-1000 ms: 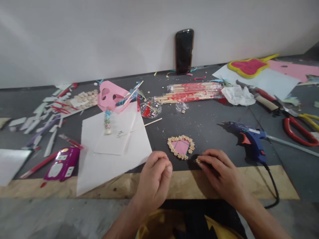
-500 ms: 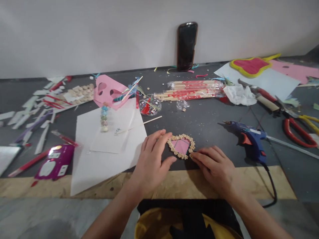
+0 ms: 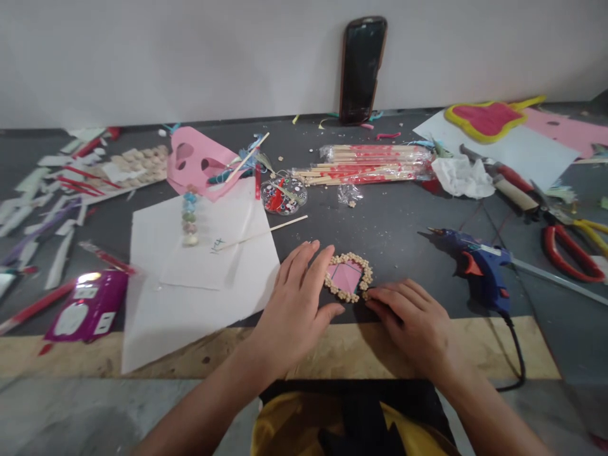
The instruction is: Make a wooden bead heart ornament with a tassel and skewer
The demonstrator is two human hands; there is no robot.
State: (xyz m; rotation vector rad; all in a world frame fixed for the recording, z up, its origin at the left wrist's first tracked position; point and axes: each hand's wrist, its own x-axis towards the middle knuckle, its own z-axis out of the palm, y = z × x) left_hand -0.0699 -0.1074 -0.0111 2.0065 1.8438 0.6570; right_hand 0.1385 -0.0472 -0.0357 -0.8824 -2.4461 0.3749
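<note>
A heart-shaped ring of small beige flower-like pieces (image 3: 350, 295) lies on the dark table, with pink paper (image 3: 346, 277) inside it crossed by dark lines. My left hand (image 3: 299, 297) rests at the ring's left edge, its fingers stretched out and its thumb apart below; whether the fingertips press on the ring I cannot tell. Just off the lower right edge, my right hand (image 3: 411, 323) pinches a small beige flower-shaped piece (image 3: 365, 295) between thumb and finger. Its other fingers are curled.
To the right lies a blue glue gun (image 3: 479, 256) with its cord; pliers (image 3: 570, 253) are beyond it. Wrapped sticks (image 3: 370, 166), a round case of beads (image 3: 284, 193) and a leaning phone (image 3: 362, 69) are behind. White paper (image 3: 199, 310) and a purple packet (image 3: 88, 305) lie left.
The view has shifted slightly. My right hand's pinched piece now sits slightly apart from the ring, where before it was against the lower right edge. My left hand stays beside the ring.
</note>
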